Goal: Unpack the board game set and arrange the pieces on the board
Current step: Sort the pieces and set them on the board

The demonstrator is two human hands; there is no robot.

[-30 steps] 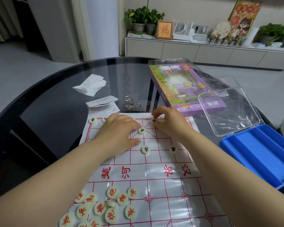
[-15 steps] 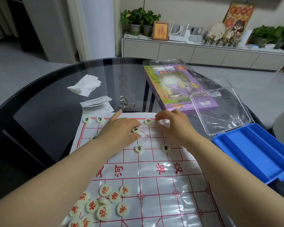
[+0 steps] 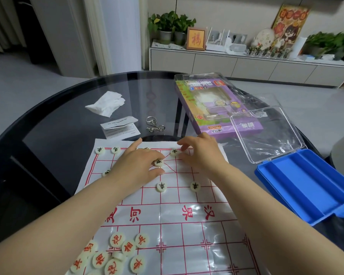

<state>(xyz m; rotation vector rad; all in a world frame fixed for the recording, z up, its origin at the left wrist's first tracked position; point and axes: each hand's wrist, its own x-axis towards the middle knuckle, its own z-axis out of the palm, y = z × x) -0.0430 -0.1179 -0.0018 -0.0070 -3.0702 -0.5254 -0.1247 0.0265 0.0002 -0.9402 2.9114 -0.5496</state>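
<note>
**At frame centre: black pieces being squared up**

Head view. Across the middle of the frame the board (image 3: 197, 235) lies on the glass surface (image 3: 58, 126). The left hand (image 3: 139, 167) lies flat on it, forefinger straight and thumb spread apart. One fingertip touches a black piece (image 3: 158, 162) on the red diagonals. Just right of it, the right hand (image 3: 203, 155) has curled fingers at the edge of a top-rank piece (image 3: 174, 152). Whether they pinch or only nudge it, I cannot tell. Red pieces (image 3: 115, 253) sit heaped at lower left, and the blue tray (image 3: 306, 185) lies open at right.

The step looks like seating black's back rank. Slide each disc until it centres on a line crossing, not inside a square. Press lightly so the thin sheet does not ruck, and keep the wrists off the lower pieces (image 3: 161, 186).
</note>
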